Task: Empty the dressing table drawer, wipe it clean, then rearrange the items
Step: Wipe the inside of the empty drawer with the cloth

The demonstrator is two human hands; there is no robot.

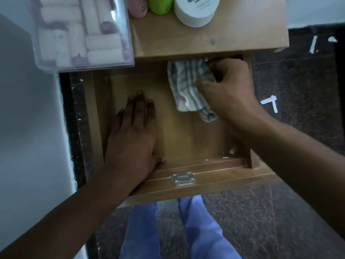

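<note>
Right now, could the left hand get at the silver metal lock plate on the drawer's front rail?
Probably yes. The left hand rests flat on the wooden drawer floor, and the silver metal lock plate sits just beside its wrist on the front rail, uncovered. The right hand, gripping the striped cloth, is at the back.

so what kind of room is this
Probably a bedroom or dressing area at home: a small wooden dressing table with its drawer pulled open, a white cosmetic jar on top, and a clear box of toiletries beside it.
</note>
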